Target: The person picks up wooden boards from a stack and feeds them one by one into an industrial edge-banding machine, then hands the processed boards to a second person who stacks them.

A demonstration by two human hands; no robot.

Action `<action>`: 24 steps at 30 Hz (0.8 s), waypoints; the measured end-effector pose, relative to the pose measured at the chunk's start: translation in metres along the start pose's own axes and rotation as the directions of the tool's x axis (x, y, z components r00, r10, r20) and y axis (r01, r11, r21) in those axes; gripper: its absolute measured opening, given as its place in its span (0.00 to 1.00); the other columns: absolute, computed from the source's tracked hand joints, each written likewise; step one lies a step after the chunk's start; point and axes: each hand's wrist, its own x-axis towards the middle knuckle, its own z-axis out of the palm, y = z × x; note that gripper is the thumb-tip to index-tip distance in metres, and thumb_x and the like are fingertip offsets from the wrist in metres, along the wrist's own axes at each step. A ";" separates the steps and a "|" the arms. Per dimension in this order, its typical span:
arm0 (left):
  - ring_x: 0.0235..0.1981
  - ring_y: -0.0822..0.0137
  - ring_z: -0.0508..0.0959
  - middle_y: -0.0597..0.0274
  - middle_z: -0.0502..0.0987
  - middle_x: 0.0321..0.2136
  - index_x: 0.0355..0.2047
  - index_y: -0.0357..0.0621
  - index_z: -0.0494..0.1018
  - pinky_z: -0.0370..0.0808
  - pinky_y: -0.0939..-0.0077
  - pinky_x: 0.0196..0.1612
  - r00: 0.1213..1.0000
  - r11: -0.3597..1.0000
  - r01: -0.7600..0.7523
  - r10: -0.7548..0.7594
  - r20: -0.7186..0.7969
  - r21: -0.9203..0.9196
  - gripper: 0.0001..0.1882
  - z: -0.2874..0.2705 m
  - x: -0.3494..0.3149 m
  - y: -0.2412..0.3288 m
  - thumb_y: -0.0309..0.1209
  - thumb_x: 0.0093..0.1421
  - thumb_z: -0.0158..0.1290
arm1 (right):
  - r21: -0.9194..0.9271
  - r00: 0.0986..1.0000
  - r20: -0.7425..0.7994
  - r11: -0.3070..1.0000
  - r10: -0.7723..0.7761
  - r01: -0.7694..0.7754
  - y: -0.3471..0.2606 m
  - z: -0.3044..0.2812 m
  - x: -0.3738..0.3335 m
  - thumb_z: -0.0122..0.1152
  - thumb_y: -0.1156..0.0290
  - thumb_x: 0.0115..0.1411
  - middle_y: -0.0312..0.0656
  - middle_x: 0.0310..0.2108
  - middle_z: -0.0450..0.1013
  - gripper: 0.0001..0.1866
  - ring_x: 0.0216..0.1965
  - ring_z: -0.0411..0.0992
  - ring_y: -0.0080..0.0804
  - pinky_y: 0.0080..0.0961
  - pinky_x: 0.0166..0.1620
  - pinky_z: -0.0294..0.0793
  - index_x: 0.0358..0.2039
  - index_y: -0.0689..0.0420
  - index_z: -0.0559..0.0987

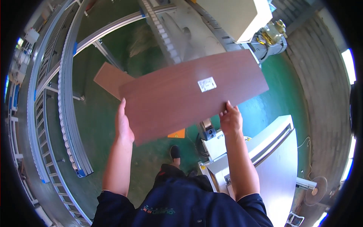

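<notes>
Between my two hands hangs a long reddish-brown wood-grain panel (166,102), tilted with its right end farther away. A white label (207,84) is stuck on its upper face. My left hand (123,123) presses against the panel's left short edge, its fingers along that edge. My right hand (230,117) grips the near long edge toward the right, with the thumb on top and other fingers partly hidden below. Beyond the panel's upper left corner, a second brown board (112,78) shows, partly covered by the panel.
Roller conveyor rails (68,113) run along my left. Ahead stands a machine with a white roller strip (162,34) and a pale housing (238,19). A large white machine cover (276,162) is close at my right. The green floor (151,162) carries an orange warning sign (176,134).
</notes>
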 end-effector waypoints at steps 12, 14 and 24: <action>0.60 0.59 0.70 0.58 0.70 0.60 0.62 0.42 0.65 0.67 0.58 0.61 0.928 0.995 0.085 -0.099 0.360 0.054 0.34 -0.004 -0.095 -0.120 0.55 0.65 0.49 | 0.160 0.948 -0.152 0.940 -0.279 0.302 -0.046 -0.169 -0.214 0.58 0.77 0.64 0.36 0.46 0.76 0.19 0.43 0.75 0.28 0.27 0.46 0.72 0.54 0.53 0.68; 0.60 0.58 0.70 0.57 0.69 0.60 0.62 0.42 0.65 0.67 0.58 0.62 0.892 0.992 0.111 -0.126 0.433 0.060 0.34 0.001 -0.116 -0.143 0.55 0.65 0.49 | 0.196 0.931 -0.159 0.914 -0.329 0.357 -0.051 -0.208 -0.249 0.58 0.78 0.64 0.36 0.46 0.76 0.19 0.44 0.75 0.27 0.27 0.44 0.72 0.54 0.51 0.69; 0.62 0.54 0.69 0.55 0.67 0.64 0.65 0.44 0.63 0.64 0.56 0.65 0.613 0.933 0.281 -0.355 0.706 0.225 0.32 0.023 -0.292 -0.280 0.53 0.70 0.41 | 0.391 0.805 -0.362 0.708 -0.470 0.589 -0.048 -0.419 -0.439 0.61 0.83 0.58 0.41 0.49 0.75 0.24 0.50 0.74 0.37 0.36 0.53 0.75 0.55 0.54 0.71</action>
